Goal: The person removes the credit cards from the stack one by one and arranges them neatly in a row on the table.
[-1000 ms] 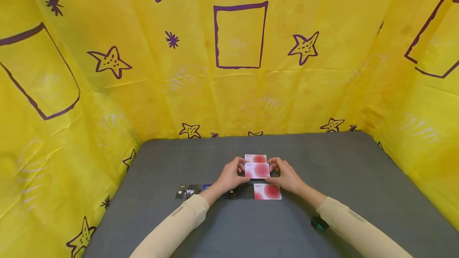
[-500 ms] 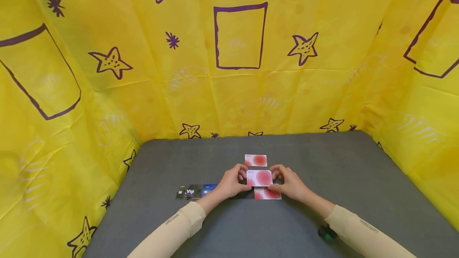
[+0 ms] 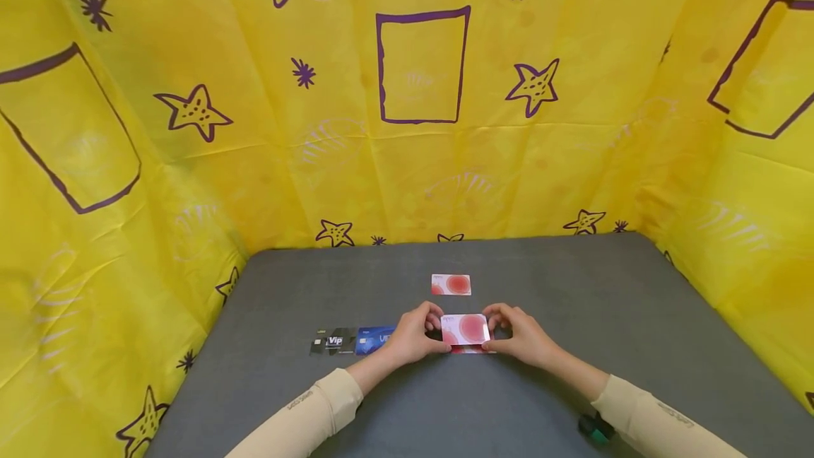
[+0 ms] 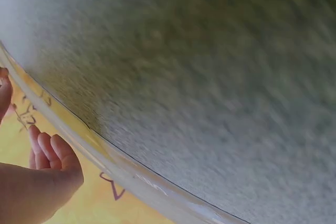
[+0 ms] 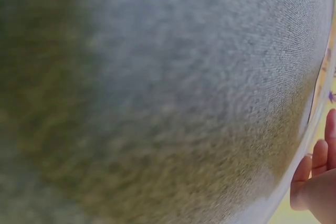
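Both hands hold a white card with red circles (image 3: 465, 329) level between them. My left hand (image 3: 416, 334) pinches its left edge between thumb and fingers. At the right edge my right hand (image 3: 518, 334) pinches it the same way. Below it, a strip of a matching card (image 3: 472, 350) on the table shows past its near edge. Farther back lies another matching card (image 3: 451, 285). In the left wrist view the left hand (image 4: 47, 177) is at the lower left; the right wrist view catches the right hand (image 5: 317, 182) at its edge. Neither wrist view shows the held card.
Left of the hands, a black Vip card (image 3: 333, 341) and a blue card (image 3: 374, 340) lie in a row, the blue one partly behind the left hand. The grey table (image 3: 286, 288) is backed by a yellow patterned curtain (image 3: 254, 182). A dark wrist device (image 3: 596, 428) hangs by the right sleeve.
Both hands have brought the held card nearer the body and slightly right, away from the far card and over the near matching card. The dark card in the row is now hidden.
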Demonstrator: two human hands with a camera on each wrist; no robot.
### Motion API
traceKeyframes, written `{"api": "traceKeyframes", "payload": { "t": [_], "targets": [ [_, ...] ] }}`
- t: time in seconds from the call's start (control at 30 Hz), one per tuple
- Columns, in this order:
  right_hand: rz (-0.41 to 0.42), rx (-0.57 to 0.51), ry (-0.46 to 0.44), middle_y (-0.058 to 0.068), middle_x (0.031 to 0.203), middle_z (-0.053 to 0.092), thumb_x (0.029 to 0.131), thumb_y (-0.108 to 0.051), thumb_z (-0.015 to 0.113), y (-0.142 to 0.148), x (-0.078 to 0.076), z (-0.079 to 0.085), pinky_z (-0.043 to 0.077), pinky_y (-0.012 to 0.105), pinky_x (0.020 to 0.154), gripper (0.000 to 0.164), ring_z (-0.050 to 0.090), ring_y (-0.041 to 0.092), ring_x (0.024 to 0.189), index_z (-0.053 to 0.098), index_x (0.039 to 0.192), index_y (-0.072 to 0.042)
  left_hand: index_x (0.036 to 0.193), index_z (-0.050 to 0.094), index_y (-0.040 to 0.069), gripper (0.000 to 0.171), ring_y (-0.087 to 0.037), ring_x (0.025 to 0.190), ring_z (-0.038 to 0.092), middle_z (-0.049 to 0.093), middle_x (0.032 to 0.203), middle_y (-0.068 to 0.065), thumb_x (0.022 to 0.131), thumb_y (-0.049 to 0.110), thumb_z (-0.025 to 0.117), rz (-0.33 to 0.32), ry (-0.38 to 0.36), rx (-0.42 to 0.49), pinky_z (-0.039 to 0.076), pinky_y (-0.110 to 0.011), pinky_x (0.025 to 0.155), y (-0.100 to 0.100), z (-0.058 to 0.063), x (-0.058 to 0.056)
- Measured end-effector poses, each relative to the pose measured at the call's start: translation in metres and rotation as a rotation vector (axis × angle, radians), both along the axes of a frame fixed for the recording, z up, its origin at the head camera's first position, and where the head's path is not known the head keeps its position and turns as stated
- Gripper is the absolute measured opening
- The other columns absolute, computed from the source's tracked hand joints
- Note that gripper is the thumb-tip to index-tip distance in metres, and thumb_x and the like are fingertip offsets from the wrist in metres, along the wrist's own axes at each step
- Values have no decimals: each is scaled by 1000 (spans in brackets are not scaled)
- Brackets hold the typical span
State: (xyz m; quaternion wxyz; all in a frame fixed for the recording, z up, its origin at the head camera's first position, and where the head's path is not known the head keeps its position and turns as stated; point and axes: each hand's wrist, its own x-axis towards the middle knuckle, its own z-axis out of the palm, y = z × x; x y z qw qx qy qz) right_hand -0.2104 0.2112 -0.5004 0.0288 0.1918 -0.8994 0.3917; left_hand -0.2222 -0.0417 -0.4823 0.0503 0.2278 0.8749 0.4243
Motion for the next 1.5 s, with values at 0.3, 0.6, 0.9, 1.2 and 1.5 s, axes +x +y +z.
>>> {"api": "traceKeyframes", "payload": {
  "t": [0.3, 0.6, 0.9, 1.2, 1.5],
  "targets": [
    [-1, 0, 30, -10, 83, 59, 66, -37, 82, 12, 6, -3, 38, 28, 72, 50, 47, 14, 81, 58, 106, -21, 102, 55, 9, 52, -17, 87, 47, 58, 88, -1, 63, 28, 84, 15, 30, -73, 40, -26, 74, 11, 2, 6],
    [-9, 35, 31, -10, 85, 59, 65, -37, 82, 30, 9, -1, 37, 30, 74, 49, 46, 14, 83, 60, 106, -22, 98, 59, 11, 53, -15, 90, 43, 58, 90, -1, 60, 37, 84, 16, 177, -189, 38, -25, 75, 29, -2, 5],
    [-22, 72, 46, -9, 88, 58, 66, -40, 81, 54, 9, -3, 36, 31, 74, 49, 44, 16, 84, 61, 106, -20, 98, 61, 11, 52, -15, 89, 42, 58, 89, 2, 60, 39, 84, -8, 196, -248, 36, -28, 75, 53, -3, 0],
    [-32, 86, 58, -7, 88, 56, 66, -37, 81, 78, 11, -4, 35, 31, 72, 48, 42, 16, 84, 61, 105, -19, 98, 60, 11, 51, -14, 90, 40, 55, 92, 2, 62, 39, 82, -43, 185, -277, 36, -26, 76, 79, -4, -4],
    [-26, 114, 51, -5, 88, 54, 67, -36, 81, 91, 12, -3, 31, 29, 70, 48, 41, 18, 83, 61, 106, -17, 98, 60, 15, 50, -14, 93, 36, 49, 93, 5, 62, 41, 81, -29, 135, -327, 32, -28, 77, 95, -7, -7]
  ]
}}
